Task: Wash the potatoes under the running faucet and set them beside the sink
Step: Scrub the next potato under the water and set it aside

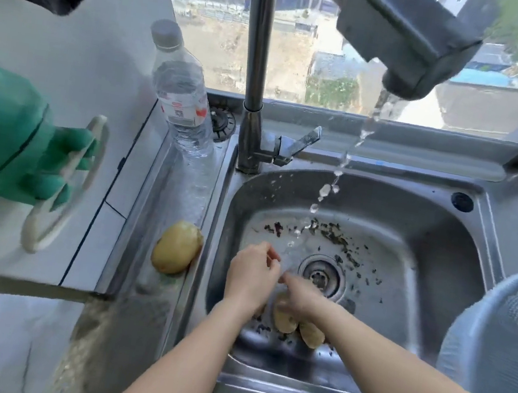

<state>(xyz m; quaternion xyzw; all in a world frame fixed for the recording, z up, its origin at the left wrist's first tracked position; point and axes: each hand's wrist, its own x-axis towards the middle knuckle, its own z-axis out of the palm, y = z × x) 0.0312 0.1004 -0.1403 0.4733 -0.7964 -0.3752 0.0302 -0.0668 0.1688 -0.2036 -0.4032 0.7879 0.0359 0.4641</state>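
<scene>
Water runs from the faucet head [405,47] into the steel sink [440,222]. One washed potato [177,247] lies on the metal ledge left of the basin. Two more potatoes [283,319] [312,334] rest on the sink floor near the front wall. My left hand [251,273] hovers low in the basin beside the stream, fingers curled with nothing seen in them. My right hand [301,297] reaches in from the right over the nearer potato, its fingertips touching my left hand. It is blurred, so any grip is unclear.
A clear plastic bottle [182,95] stands at the back left by the faucet column [258,63]. A green rubber glove [9,141] hangs at the left over the white counter. A grey mesh basket [499,323] sits at the right. Dark scraps litter the basin around the drain [321,273].
</scene>
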